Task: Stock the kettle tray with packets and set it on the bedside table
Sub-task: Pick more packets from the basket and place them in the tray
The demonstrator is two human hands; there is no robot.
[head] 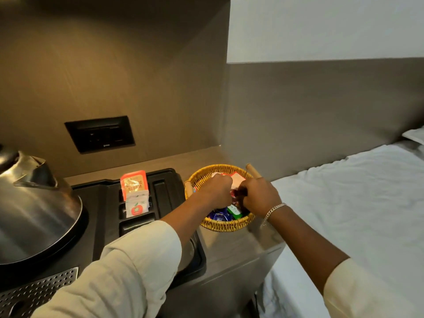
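A black kettle tray [165,180] lies on the bedside table, with a steel kettle [32,207] at its left. Two packets stand in its slots: an orange one [133,182] behind a white one with a red apple [137,204]. Right of the tray is a round wicker basket [226,224] holding several packets, blue [219,215], green and white. Both my hands are inside the basket. My left hand [215,191] is closed over packets. My right hand [260,195] pinches a dark red packet [236,195] between the two hands.
The bed with a white sheet [355,203] runs along the right side of the table. A black socket panel [101,133] is set in the wall behind the tray. A perforated metal drip plate [39,288] fills the tray's front left.
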